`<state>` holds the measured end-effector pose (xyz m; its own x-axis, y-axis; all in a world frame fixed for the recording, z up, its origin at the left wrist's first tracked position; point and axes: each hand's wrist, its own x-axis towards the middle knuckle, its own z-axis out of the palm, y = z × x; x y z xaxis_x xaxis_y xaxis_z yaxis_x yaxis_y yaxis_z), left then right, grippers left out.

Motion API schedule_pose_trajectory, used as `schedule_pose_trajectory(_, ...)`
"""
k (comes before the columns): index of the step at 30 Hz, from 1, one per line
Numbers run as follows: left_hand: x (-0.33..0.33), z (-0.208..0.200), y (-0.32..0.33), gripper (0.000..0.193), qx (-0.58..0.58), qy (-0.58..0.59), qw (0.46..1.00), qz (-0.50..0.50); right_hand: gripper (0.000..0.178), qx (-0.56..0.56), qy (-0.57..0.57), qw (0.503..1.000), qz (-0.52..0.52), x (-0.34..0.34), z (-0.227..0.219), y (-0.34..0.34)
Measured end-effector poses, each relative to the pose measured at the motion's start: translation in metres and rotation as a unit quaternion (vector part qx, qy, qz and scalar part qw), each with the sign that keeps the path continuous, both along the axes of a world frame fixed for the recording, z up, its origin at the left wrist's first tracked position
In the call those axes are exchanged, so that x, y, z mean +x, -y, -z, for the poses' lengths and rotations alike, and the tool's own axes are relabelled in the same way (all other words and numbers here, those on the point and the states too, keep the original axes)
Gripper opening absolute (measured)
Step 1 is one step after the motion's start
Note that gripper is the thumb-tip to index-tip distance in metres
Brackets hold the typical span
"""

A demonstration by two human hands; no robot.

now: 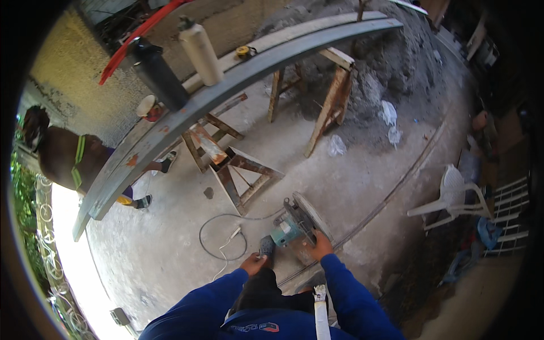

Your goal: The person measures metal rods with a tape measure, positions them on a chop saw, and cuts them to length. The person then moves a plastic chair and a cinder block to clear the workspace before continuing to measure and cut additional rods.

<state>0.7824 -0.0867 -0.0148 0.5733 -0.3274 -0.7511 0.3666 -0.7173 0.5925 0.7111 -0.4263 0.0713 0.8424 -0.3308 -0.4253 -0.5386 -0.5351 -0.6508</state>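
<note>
A teal-bodied chop saw (pixel 285 231) with a large disc guard stands on the concrete floor in front of me. My right hand (pixel 320 247) is closed on the near right side of the saw, below the guard. Beside my dark shoe (pixel 267 245), my left hand (pixel 253 264) is closed with its fingers pinched together. What it holds, if anything, is too small to make out. A dark power cord (pixel 199 233) loops on the floor left of the saw, near a pale plug (pixel 236 232).
Long grey metal beams (pixel 243 73) lie across rusty trestles (pixel 241 178), carrying a black bottle (pixel 158 73), a beige bottle (pixel 201 51) and a yellow tape measure (pixel 245 52). Another person (pixel 62 153) bends at the left. A white plastic chair (pixel 453 195) and a grey sand heap (pixel 391 68) are at right.
</note>
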Motion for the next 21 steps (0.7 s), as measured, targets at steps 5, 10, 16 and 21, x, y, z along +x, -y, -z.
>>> schedule_pose_trajectory(5, 0.006, -0.103, 0.101, 0.076, -0.121, -0.169, 0.94, -0.27, 0.063, 0.061, 0.161, 0.983, 0.07, 0.009, -0.03, -0.025)
schedule_pose_trajectory(10, 0.04, -0.18, 0.205, 0.068, -0.361, -0.29, 0.797, -0.389, 0.048, 0.035, 0.215, 0.971, -0.096, 0.039, -0.025, -0.034)
schedule_pose_trajectory(16, 0.25, -0.257, 0.224, 0.068, -0.25, 0.407, 0.878, -0.033, 0.051, -0.124, 0.108, 0.984, 0.075, -0.083, -0.018, 0.076)
schedule_pose_trajectory(21, 0.488, -0.306, 0.3, 0.071, -0.02, 0.644, 0.761, 0.077, 0.063, -0.156, -0.296, 0.891, 0.308, -0.28, -0.011, 0.057)
